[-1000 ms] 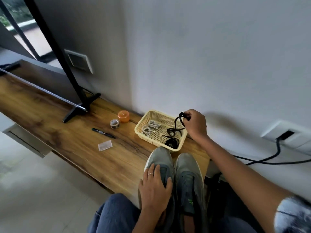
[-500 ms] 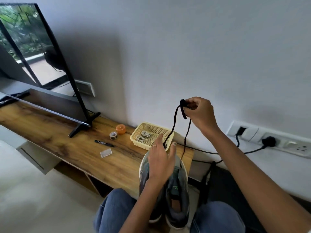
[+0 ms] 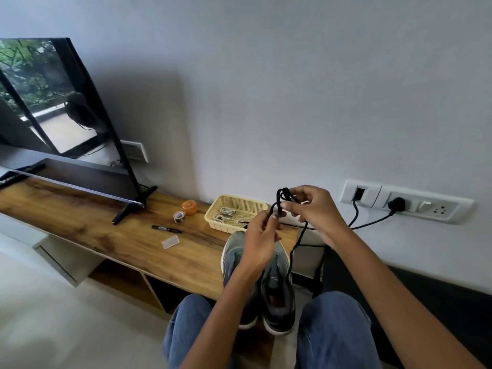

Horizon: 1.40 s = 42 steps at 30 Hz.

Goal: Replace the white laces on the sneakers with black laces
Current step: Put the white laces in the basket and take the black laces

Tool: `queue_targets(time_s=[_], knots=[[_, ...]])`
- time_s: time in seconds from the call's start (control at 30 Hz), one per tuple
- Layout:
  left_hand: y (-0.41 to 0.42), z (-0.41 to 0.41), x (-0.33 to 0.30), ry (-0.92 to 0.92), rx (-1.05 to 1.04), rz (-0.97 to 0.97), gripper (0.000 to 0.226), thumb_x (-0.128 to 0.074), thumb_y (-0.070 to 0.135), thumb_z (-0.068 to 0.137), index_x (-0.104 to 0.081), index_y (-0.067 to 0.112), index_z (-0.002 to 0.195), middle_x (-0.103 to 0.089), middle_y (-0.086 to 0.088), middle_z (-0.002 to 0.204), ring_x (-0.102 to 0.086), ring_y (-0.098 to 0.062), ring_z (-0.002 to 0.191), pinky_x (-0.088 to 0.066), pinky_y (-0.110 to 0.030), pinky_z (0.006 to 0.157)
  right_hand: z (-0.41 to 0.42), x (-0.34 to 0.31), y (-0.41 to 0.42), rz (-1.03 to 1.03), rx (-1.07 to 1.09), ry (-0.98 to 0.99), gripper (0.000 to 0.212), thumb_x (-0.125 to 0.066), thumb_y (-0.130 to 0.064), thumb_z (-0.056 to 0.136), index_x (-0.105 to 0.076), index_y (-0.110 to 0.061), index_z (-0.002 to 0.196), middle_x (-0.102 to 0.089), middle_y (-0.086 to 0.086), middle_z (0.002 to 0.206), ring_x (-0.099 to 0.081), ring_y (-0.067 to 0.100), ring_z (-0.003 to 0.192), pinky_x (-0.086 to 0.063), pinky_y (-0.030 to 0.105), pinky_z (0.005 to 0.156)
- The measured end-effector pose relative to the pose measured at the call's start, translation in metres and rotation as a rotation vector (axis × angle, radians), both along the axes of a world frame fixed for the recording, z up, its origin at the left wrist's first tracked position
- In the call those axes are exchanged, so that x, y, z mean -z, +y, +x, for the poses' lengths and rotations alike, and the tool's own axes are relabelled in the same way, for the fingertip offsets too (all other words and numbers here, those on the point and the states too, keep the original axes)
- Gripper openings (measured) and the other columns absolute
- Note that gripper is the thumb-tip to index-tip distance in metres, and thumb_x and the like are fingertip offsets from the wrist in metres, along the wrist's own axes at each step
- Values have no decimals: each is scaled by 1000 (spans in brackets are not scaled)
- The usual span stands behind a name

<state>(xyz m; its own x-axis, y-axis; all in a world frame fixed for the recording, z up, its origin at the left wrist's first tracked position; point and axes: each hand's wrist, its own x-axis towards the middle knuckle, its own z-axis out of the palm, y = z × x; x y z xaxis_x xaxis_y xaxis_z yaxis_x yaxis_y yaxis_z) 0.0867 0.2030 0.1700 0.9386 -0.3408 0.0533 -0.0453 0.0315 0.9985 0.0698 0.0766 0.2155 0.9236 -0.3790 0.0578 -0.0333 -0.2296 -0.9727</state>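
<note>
Both hands are raised over the pair of grey mesh sneakers [image 3: 269,272], which stand side by side at the near edge of the wooden bench [image 3: 127,235], directly below the fingers. The right hand [image 3: 316,209] pinches a bunched loop of thin black cord lace [image 3: 282,201] between thumb and curled fingers, while the left hand [image 3: 259,241] has its fingertips closed on the same lace just beside and below the right one. One long strand hangs down from the right fingers past the sneakers' right side.

The step in hand looks like untangling the black lace and finding its tip. To do it well, the left fingers should slide along a single strand until the hard end comes free, with the right fingers holding the bundle loosely so it can pay out rather than knot. Keep the hanging tail away from the black power cable [image 3: 370,225] behind it.

The old white laces [image 3: 225,213] lie in the pale yellow plastic basket [image 3: 237,202], just beyond the left fingers; the sneakers' eyelets are mostly hidden by the left hand.
</note>
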Motion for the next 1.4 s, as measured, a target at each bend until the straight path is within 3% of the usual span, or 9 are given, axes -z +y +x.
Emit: queue_targets(time_s=[0.13,0.3,0.4,0.53,0.7,0.8,0.9,1.07,1.4], knots=[[15,4,0,-14,-132,66,27,-44,22,102,-57,11,82,-49,2,67,-40,-9,56,-33,-18,50,-14,-1,-1,96,-44,52,28,-76,-10,79,-66,-6,105,-65,-1,89,-57,1,72,-39,5,50],[36,15,-3,-24,-278,43,29,-40,23,103,-65,24,87,-48,5,69,-38,-8,57,-31,-23,54,-26,-4,-6,91,-61,100,25,-68,-18,86,-67,-10,110,-67,-1,95,-56,-9,63,-38,4,51],[44,21,-4,-48,-338,75,32,-43,25,102,-67,28,81,-53,6,68,-39,-9,56,-32,-28,56,-27,2,-12,17,-15,65,17,-62,-12,91,-68,-9,106,-70,2,99,-60,-11,77,-44,2,69],[50,30,1,-144,-422,450,27,-45,33,98,-70,22,95,-68,-1,84,-52,-12,66,-38,-30,61,-26,6,-16,-61,21,55,11,-63,-16,91,-72,-10,95,-70,-1,103,-60,-5,88,-43,2,70],[47,35,8,-193,-341,1103,48,-40,48,96,-53,21,133,-53,-6,135,-40,-27,126,-27,-47,104,-22,8,-20,-92,14,56,12,-67,-21,88,-72,-11,92,-66,2,92,-57,3,80,-41,5,65],[34,32,10,-221,-204,972,54,-42,53,95,-43,24,142,-46,-1,145,-38,-22,133,-27,-46,110,-15,9,-15,-33,-35,81,14,-58,-19,94,-71,-15,91,-65,-5,90,-56,4,92,-38,15,75],[17,22,12,-79,115,457,44,-47,46,97,-49,25,135,-54,4,137,-50,-12,122,-38,-39,108,-6,10,-9,6,-87,93,19,-52,-16,97,-70,-10,102,-61,0,87,-56,-6,79,-40,12,66],[-11,11,20,-3,234,113,14,-53,14,98,-66,18,101,-66,-1,88,-61,-10,86,-47,-23,85,3,14,-7,94,-141,76,22,-46,-1,97,-67,-1,106,-60,1,85,-55,-11,65,-41,7,53],[7,37,33,-14,-26,251,17,-51,10,98,-68,13,101,-71,0,82,-64,-8,67,-53,-18,68,-6,33,-43,-198,-88,229,12,-69,-10,85,-74,-14,95,-69,-3,90,-58,4,82,-43,18,78]])
